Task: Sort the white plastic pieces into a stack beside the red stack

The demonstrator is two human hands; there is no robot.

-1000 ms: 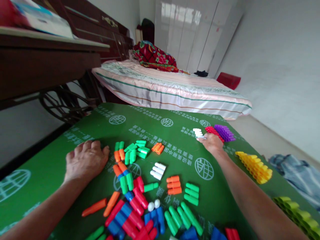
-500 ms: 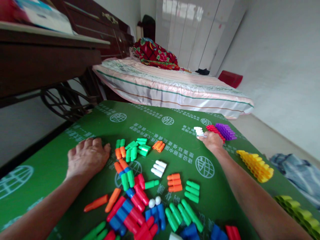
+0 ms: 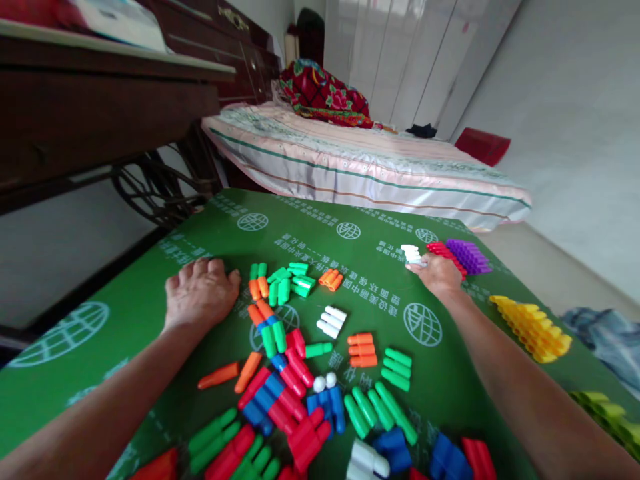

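My left hand (image 3: 200,290) rests flat on the green board (image 3: 320,240), fingers apart and holding nothing. Beside its thumb are green-and-orange joined bullet-shaped plastic blocks (image 3: 259,281). Out at the far right, my right hand (image 3: 440,272) has its fingertips closed on the near end of a small row of white bullet-shaped blocks (image 3: 411,253). A red row of blocks (image 3: 447,256) lies just beyond that hand, partly hidden by it, with a purple row (image 3: 469,257) alongside. Another white trio (image 3: 331,321) sits mid-board, between orange blocks (image 3: 362,350) and a green cluster (image 3: 292,281).
Red, blue and green joined blocks (image 3: 275,400) crowd the near middle. Yellow blocks (image 3: 533,328) and yellow-green blocks (image 3: 607,417) line the right edge. A bed (image 3: 370,160) stands behind the board, and a dark wooden table (image 3: 110,107) is at the left.
The camera view has turned a little, so everything appears farther right and more near blocks show. Both hands keep about the same places on the board.
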